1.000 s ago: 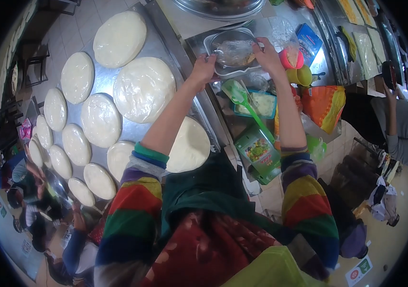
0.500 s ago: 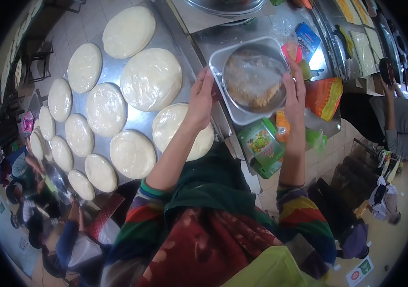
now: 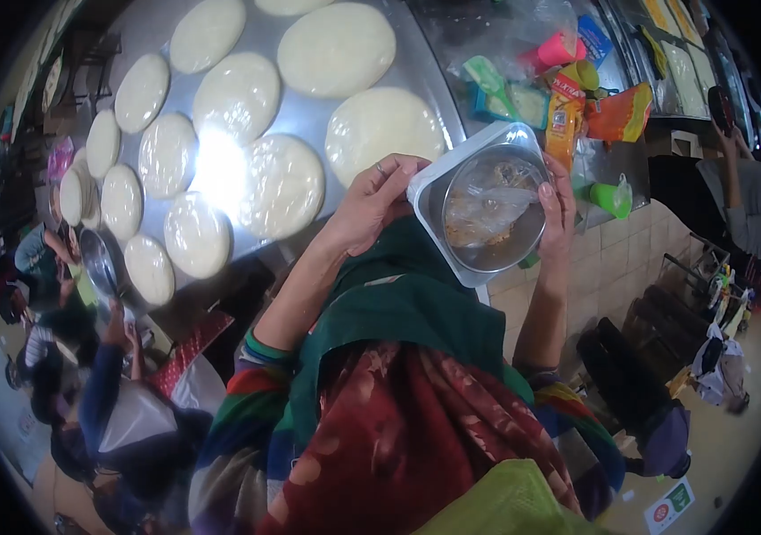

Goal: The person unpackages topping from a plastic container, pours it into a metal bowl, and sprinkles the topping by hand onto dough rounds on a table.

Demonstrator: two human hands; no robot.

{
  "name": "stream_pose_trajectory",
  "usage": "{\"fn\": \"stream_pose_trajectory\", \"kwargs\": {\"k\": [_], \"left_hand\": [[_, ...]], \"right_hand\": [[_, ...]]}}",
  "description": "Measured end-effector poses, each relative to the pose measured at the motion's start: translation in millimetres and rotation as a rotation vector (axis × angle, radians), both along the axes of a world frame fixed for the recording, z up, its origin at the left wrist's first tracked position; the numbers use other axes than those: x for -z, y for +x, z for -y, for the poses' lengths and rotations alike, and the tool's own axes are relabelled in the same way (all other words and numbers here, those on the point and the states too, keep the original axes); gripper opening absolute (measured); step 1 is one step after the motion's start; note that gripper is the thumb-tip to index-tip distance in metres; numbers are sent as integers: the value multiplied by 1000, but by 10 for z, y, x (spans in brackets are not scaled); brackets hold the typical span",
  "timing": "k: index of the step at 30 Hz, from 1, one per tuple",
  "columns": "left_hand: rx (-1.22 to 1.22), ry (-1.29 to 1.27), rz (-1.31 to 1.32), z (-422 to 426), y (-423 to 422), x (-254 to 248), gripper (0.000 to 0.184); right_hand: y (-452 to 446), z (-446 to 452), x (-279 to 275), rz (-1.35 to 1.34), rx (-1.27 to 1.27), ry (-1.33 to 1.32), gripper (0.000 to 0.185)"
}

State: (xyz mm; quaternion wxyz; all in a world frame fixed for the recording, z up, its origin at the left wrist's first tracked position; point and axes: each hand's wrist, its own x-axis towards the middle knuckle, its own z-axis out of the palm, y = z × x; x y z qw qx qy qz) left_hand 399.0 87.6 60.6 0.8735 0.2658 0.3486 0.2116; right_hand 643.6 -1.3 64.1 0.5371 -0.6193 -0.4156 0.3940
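Between my hands a white square tray is held up, tilted, with a round metal bowl in it. Inside the bowl lie brown crumbly food and a clear plastic bag. My left hand grips the tray's left edge between thumb and fingers. On the right side, my right hand is closed round the rim. Left of the tray, several flat round doughs with a glossy surface lie on a metal table.
On the right counter are a pink cup, an orange packet, an orange-red bag, a green cup and a green spoon. Other people are at the lower left; another person's arm is at the right.
The tray and bowl have been lifted off the counter and brought down toward my body, both hands still on them. My view has shifted toward the lower part of the dough table.
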Motion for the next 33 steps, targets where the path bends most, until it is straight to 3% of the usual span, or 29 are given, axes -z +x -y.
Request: {"fn": "stream_pose_trajectory", "kwargs": {"k": [9,18,25,33], "left_hand": [[-71,96,-62,865,-856,16,20],[36,110,-74,1394,-1220,168,14],[-38,-76,17,1624,-955,253,15],[77,8,8,1609,-110,587,15]], "right_hand": [[-722,777,-33,105,-24,2,37],[-1009,1258,-53,35,-112,-28,32],[-803,1471,-56,-47,-93,-26,31],[-72,1765,257,-10,71,-60,32]]}}
